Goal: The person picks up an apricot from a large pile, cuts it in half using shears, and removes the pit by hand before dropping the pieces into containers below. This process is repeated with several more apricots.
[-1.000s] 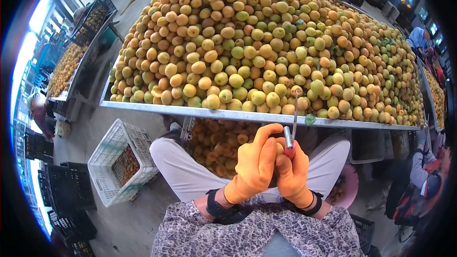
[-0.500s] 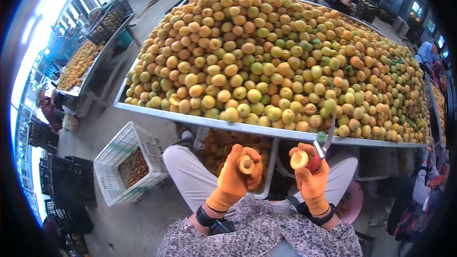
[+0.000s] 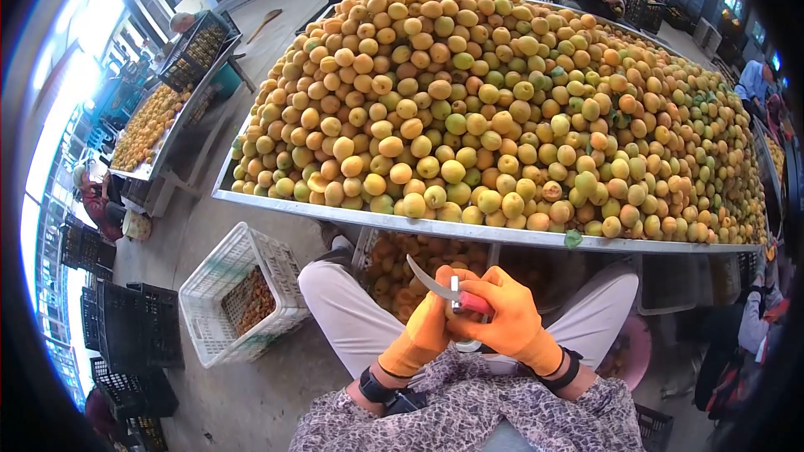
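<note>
— What's ahead of you?
— A table (image 3: 502, 235) heaped with apricots (image 3: 469, 109).
— And your hands?
— Below its near edge, your right hand (image 3: 502, 322) grips a knife (image 3: 440, 285); your left hand (image 3: 423, 331) touches it, grasp unclear.

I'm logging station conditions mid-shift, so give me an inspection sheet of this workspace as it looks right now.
Surface: metal table, edge bare, the rest heaped.
Job's things: curved knife with a red handle, blade pointing left; no fruit visible in the hands.
Fruit: apricot pile, yellow-orange with some green, stacked high.
Clutter: white crate of dark pits on the floor at left; tray of cut fruit under the table; black crates stacked far left.
Grippers: left hand and right hand, orange gloves, pressed together over the lap; the right holds the knife.
Cables: nothing seen.
Surroundings: other people seated around the table and at a second fruit table at left.
</note>
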`<state>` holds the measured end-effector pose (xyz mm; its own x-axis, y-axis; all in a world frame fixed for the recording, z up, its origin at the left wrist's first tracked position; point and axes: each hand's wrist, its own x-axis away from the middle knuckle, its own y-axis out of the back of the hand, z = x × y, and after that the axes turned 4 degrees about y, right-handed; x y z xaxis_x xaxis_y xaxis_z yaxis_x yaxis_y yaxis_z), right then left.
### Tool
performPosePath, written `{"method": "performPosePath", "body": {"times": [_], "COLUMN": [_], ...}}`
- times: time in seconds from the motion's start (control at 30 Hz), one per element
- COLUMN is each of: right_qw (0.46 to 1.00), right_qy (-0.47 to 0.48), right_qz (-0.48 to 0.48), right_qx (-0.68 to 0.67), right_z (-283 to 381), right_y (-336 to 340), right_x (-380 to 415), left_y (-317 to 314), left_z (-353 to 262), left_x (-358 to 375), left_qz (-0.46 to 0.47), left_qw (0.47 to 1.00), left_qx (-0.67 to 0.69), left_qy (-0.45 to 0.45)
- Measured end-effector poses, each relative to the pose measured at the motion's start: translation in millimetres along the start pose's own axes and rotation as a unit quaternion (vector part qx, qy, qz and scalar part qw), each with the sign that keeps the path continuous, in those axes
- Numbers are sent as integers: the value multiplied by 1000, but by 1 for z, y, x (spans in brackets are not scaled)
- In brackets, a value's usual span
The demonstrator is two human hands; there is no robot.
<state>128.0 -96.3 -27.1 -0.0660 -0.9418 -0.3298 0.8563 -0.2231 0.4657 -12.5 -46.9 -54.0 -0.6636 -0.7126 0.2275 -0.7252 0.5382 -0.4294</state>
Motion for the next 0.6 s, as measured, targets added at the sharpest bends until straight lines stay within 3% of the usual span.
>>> {"method": "performPosePath", "body": {"times": [0.13,0.27,0.33,0.43,0.57,0.6], "right_qw": [998,999,1000,999,999,999], "right_qy": [5,24,6,37,18,5], "right_qz": [-15,8,19,-5,-26,-31], "right_qx": [53,38,-4,25,-29,-40], "right_z": [6,-1,2,-5,-2,-4], "right_y": [1,2,4,1,2,2], "right_x": [4,4,3,6,9,11], "left_y": [7,7,1,-1,18,19], "left_z": [15,5,-1,-7,18,20], "left_x": [-7,-5,-2,-3,-7,-6], "left_qz": [-38,-33,-61,-46,6,-5], "left_qw": [991,990,964,966,991,998], "left_qx": [95,50,164,142,57,-54], "left_qy": [89,130,198,210,125,45]}}
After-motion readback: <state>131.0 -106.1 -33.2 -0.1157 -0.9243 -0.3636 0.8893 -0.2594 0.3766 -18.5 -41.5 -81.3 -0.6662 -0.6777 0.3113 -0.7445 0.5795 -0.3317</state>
